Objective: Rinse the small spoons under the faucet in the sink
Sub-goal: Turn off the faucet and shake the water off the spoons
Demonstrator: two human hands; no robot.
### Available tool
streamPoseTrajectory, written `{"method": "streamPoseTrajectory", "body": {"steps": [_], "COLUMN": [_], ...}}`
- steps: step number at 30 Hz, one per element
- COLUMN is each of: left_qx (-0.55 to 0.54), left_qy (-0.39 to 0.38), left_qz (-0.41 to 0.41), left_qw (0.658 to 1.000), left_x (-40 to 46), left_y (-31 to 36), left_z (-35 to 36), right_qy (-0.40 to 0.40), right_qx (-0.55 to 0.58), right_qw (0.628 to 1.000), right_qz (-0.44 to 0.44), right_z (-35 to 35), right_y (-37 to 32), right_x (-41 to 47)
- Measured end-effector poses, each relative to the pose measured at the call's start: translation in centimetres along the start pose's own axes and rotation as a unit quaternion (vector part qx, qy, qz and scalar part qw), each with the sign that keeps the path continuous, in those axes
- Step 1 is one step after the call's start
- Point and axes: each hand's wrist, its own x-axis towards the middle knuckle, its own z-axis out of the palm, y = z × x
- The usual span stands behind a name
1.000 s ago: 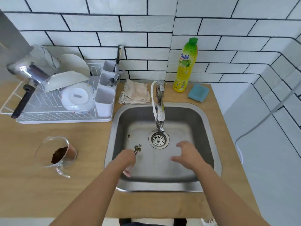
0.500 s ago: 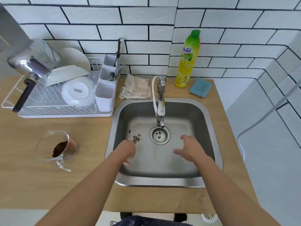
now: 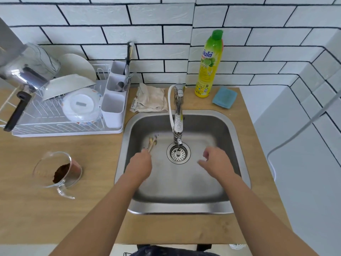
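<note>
— Hands first: what do you see from the head camera?
— Left hand [image 3: 140, 165] grips the small spoons [image 3: 152, 142] by their handles, bowls left of the faucet [image 3: 177, 118], over the sink [image 3: 238, 137]. Right hand [image 3: 216, 162] hovers right of the faucet, fingers loosely curled, holding nothing.
— Water?
— I can't tell.

- Well left of your left hand you have a glass measuring cup [image 3: 57, 169] holding brown powder.
- Far beyond it stands your dish rack [image 3: 60, 115].
- Beyond your right hand: dish-soap bottle [image 3: 209, 64], blue sponge [image 3: 224, 97].
</note>
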Motion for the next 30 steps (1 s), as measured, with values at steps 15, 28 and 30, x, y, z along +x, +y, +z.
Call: {"method": "streamPoseTrajectory", "body": {"steps": [15,28,30], "left_qx": [-0.161,-0.196,-0.074], "left_qy": [0.187,0.175,0.012], "left_qz": [0.082,0.079,0.015], "left_qw": [0.966,0.962,0.997], "left_x": [-1.2,-1.5,-0.7], "left_y": [1.3,0.0,-0.3], "left_z": [0.0,1.2,0.8], "right_qy": [0.224,0.182,0.077], "right_qx": [0.089,0.082,0.039], "right_qw": [0.967,0.978,0.995], "right_qz": [-0.085,-0.053,-0.041], "right_z": [-0.8,-0.8,-0.9], "right_y": [-1.6,-1.3,-1.3], "right_x": [0.0,-0.1,-0.2]}}
